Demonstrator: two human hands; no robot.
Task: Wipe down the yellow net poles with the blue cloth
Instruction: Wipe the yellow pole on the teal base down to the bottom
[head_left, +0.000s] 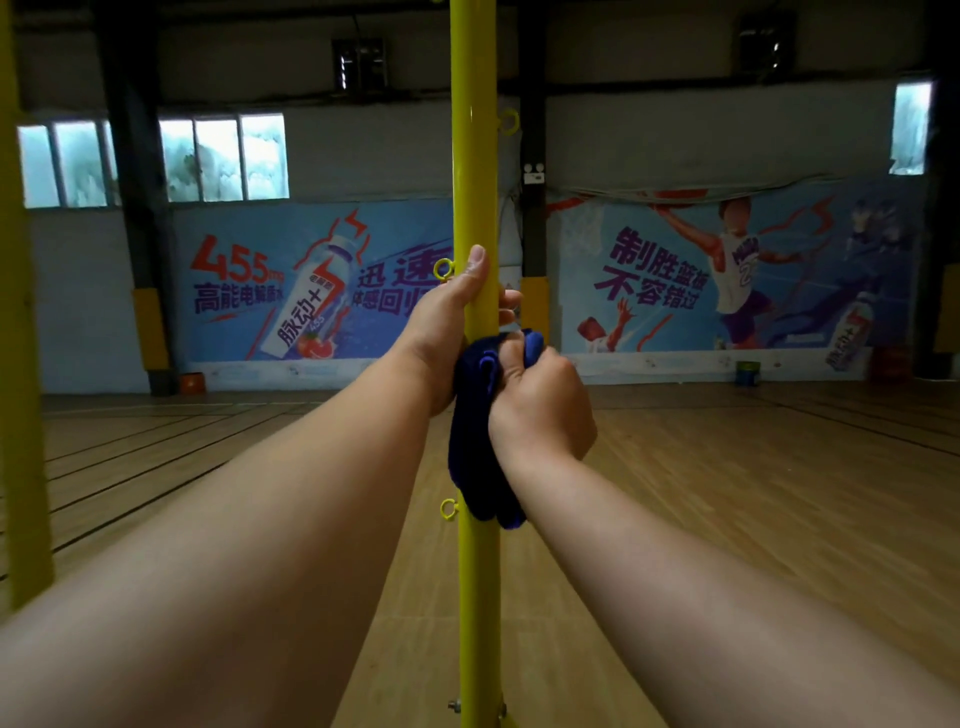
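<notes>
A yellow net pole (474, 156) stands upright straight ahead, with small yellow rings on its sides. My left hand (452, 322) grips the pole, thumb up along it and fingers curled round the back. Just below, my right hand (540, 405) holds the blue cloth (475, 457) wrapped round the pole, fingers closed over it. The cloth's loose end hangs down the pole's front. A second yellow pole (18, 312) runs along the left edge of the view.
A wooden sports floor (753, 493) with dark court lines spreads on both sides. Painted banners cover the far wall (727, 280), with windows above. Small bins and crates sit at the wall's foot. Bolts show at the pole's base (454, 705).
</notes>
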